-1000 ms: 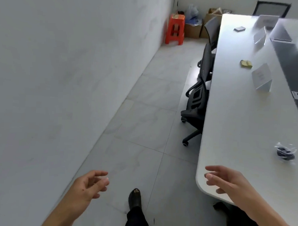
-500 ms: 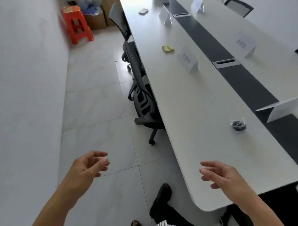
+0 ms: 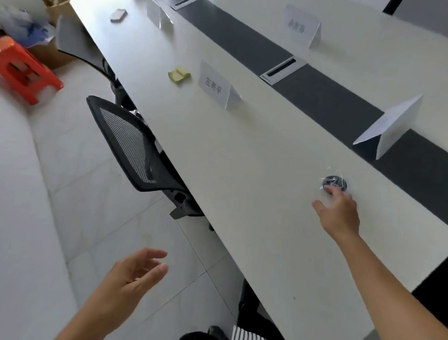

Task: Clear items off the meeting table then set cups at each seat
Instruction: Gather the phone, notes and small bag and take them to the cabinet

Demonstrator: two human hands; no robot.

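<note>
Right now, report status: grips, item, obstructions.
Left grip open, empty, over floor. Right grip open, fingertips at plastic-wrapped black item. Nothing blocking; name cards farther off.

Long white worktop (image 3: 244, 150) with a dark strip (image 3: 323, 97) down the middle. On the near half there's a small black thing in clear wrap (image 3: 335, 182), a name card (image 3: 216, 86) with yellow sticky notes (image 3: 179, 75) just beside it, and a flat grey object (image 3: 118, 15) further down (too blurry to identify).

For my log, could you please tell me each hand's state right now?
Left hand: open, holding nothing.
Right hand: open, fingers at the wrapped black item.
</note>
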